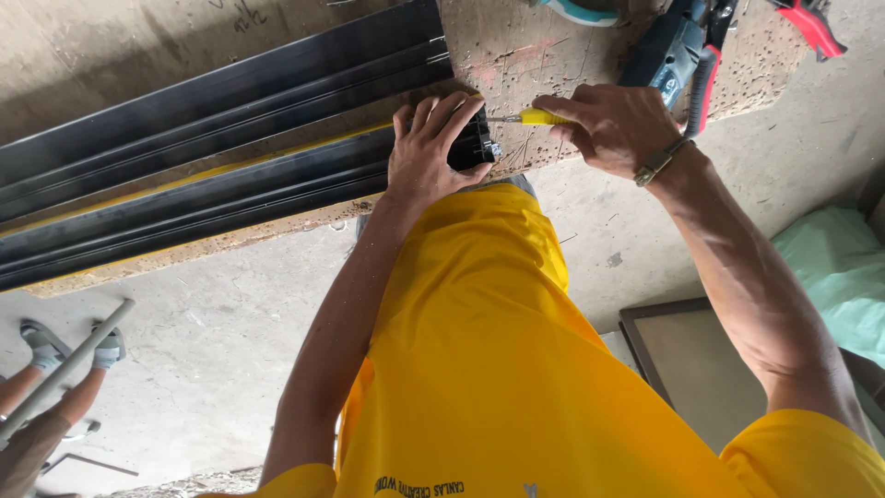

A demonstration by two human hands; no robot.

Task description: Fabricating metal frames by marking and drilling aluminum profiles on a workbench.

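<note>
Nearest to us is our own yellow shirt (479,369), and both arms reach forward past it to the worn wooden workbench (544,55), which we take as our landmark. On the bench's near edge our left hand (429,148) lies spread over the cut end of the nearer black metal profile (203,207), fingers wrapped round the end piece and pressing it down. The profile's long axis runs along the bench edge, away to the left of that hand. Just right of the end, our right hand (613,124) is closed round a yellow-handled screwdriver (539,117), its shaft pointing left, in line with the profile, so the tip meets the end face beside our left fingertips. A second black profile (221,101) lies parallel, further in on the bench. At the bench's far side sit a blue power tool (668,51) and red-handled pliers (811,23).
</note>
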